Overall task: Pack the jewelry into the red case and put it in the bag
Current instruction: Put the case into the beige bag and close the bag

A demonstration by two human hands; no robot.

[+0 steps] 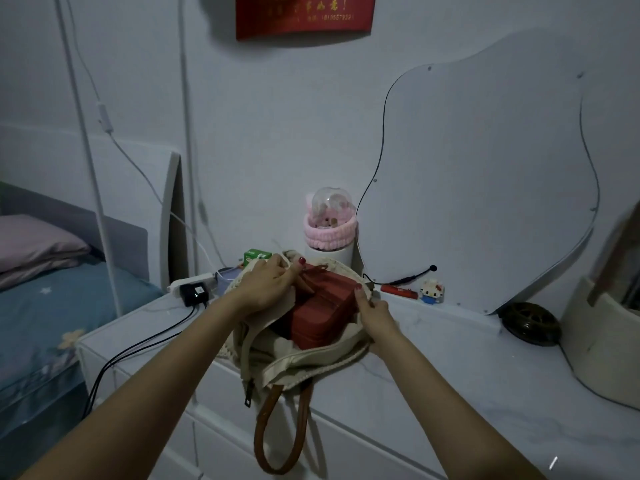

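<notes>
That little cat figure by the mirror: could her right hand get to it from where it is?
Probably yes. The cat figure stands in the open on the dresser top, just beyond the right hand, but that hand is gripping the bag's rim and must let go first.

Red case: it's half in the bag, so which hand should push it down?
Probably the left hand: it already rests on the top end of the red case. The right hand grips the bag rim, holding it open.
</notes>
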